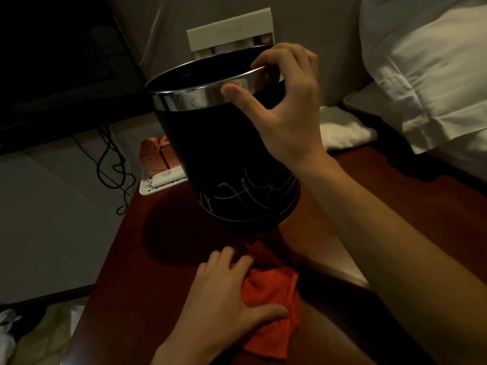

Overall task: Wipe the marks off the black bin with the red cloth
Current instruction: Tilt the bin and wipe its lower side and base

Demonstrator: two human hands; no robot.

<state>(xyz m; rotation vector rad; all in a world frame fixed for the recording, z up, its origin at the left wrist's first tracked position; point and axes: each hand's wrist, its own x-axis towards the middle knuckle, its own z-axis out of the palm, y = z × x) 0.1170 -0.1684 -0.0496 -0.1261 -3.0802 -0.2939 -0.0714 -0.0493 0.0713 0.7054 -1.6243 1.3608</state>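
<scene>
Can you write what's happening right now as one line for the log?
right hand: grips black bin rim | left hand: rests on red cloth on table | marks: not yet wiped

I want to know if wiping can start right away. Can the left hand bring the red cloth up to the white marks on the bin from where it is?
Probably yes. The left hand rests on the red cloth just in front of the black bin, and the marks face it low on the near side, with nothing between. The right hand grips only the rim.

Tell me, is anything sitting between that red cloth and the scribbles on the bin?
Nothing visible does. The red cloth lies under the left hand on the wooden table, just before the black bin; the white marks face it across bare tabletop.
</scene>
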